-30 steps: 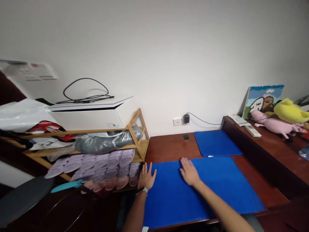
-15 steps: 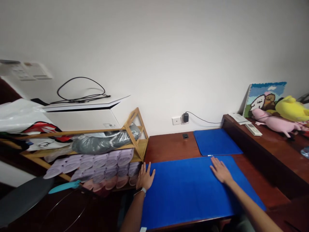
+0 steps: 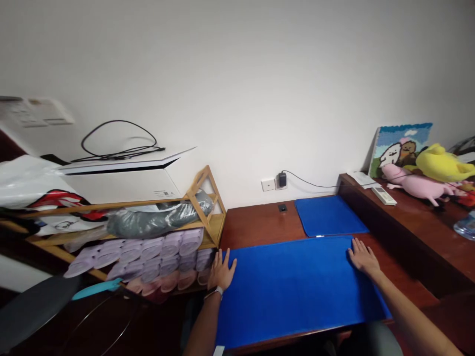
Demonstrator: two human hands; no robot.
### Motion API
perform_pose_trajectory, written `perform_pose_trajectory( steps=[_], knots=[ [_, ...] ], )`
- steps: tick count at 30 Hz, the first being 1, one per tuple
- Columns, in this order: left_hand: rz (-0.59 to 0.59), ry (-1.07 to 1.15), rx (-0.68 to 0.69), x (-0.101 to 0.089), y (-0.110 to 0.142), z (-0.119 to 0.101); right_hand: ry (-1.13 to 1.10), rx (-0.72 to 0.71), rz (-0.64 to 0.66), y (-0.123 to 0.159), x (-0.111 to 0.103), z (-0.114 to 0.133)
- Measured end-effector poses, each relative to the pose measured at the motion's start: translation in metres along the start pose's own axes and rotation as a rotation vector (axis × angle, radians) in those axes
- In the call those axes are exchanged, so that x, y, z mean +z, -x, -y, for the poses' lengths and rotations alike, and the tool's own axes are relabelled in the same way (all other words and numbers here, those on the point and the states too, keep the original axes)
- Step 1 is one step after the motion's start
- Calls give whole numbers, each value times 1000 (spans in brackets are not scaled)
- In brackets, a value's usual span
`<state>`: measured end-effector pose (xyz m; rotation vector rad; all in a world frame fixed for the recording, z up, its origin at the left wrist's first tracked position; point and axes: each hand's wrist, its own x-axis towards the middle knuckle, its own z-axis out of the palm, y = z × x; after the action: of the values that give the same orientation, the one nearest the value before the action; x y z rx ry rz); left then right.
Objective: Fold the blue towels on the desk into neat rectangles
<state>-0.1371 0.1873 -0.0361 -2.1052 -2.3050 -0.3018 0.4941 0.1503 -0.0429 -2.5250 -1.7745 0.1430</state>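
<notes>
A large blue mat [image 3: 293, 289] lies flat across the front of a dark wooden desk [image 3: 256, 225]. My left hand [image 3: 220, 270] rests palm down with fingers spread on the mat's far left corner, a watch on its wrist. My right hand [image 3: 362, 257] lies flat with fingers apart on the mat's far right corner. Neither hand holds anything. A smaller blue mat [image 3: 328, 215] lies behind the large one, toward the wall.
A bamboo rack [image 3: 206, 207] left of the desk holds rolled lilac items [image 3: 148, 249], a grey bundle and a white box with a black cable. A raised shelf [image 3: 415, 217] on the right carries plush toys, a remote and a picture. A charger sits in a wall socket [image 3: 282, 179].
My right hand has slid rightward across the large blue mat, from near its middle to its far right corner. My left hand has stayed at the left corner.
</notes>
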Motion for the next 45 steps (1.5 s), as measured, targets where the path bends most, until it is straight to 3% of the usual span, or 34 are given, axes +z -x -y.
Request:
perform_pose_trajectory(
  steps=[2, 5, 9, 11, 12, 13, 15, 21, 23, 25, 34, 39, 45],
  knots=[
    [-9, 5, -2, 0, 1, -1, 1, -51, -107, 7, -7, 39],
    [-9, 15, -9, -2, 2, -3, -82, -312, -194, 31, -14, 136],
    [-6, 7, -10, -4, 4, -3, -218, -627, -30, 72, -11, 269],
    [-10, 2, -5, -4, 4, -3, -244, -692, 39, 84, -7, 301],
    [-12, 3, -5, -4, 4, -3, -246, -705, 58, 86, -4, 304],
    [-11, 5, -8, -4, 4, -3, -241, -705, 67, 85, -1, 297],
    [-8, 12, -9, -4, 4, -3, -217, -670, 65, 75, 4, 261],
    [-6, 29, -7, -1, 3, -2, -55, -324, -19, 15, 16, 57],
    [-12, 24, -5, 1, 2, 0, -29, -233, -44, 3, 20, 8],
    [-27, 12, 6, 3, 1, 1, -18, -200, -55, -1, 24, -16],
    [15, -32, -1, 2, -5, 2, -37, -157, 15, 3, 12, -5],
    [3, -34, -3, 7, -7, 4, -92, -271, -143, 34, 12, -7],
    [-5, -32, 10, 10, -9, 5, -123, -332, -42, 58, 7, 25]
  ],
)
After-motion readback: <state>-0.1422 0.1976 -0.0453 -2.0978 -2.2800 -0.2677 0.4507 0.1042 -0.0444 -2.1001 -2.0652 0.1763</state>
